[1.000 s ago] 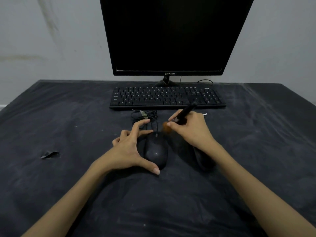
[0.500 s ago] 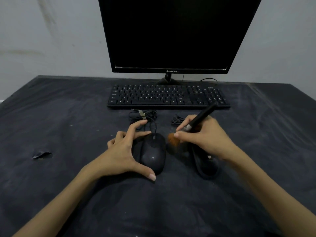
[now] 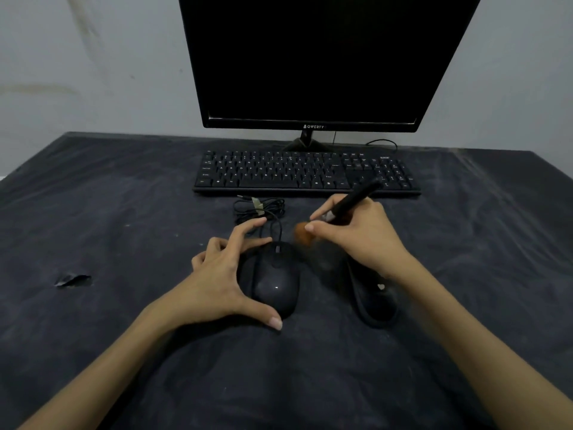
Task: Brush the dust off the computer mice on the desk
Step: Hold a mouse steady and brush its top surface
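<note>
- Left hand (image 3: 217,283) braces the wired mouse (image 3: 274,282), thumb and fingers clamped on its sides.
- Right hand (image 3: 361,234) pinches the brush (image 3: 347,209); bristles hover just right of the mouse's front.
- Next, likely: sweep across its buttons, then the second mouse (image 3: 373,297) to its right.

dark desk (image 3: 124,336): two mice (image 3: 274,279) (image 3: 373,301), keyboard (image 3: 305,173), monitor (image 3: 313,60).

There are two mice: one (image 3: 274,279) on the left and one (image 3: 373,301) on the right, partly hidden. There is one brush (image 3: 347,206), one keyboard (image 3: 305,173) and one monitor (image 3: 313,60). One bundle of cable (image 3: 259,207) lies on the one tabletop (image 3: 124,212). Two hands are visible, the left hand (image 3: 221,274) and the right hand (image 3: 362,232).
</note>
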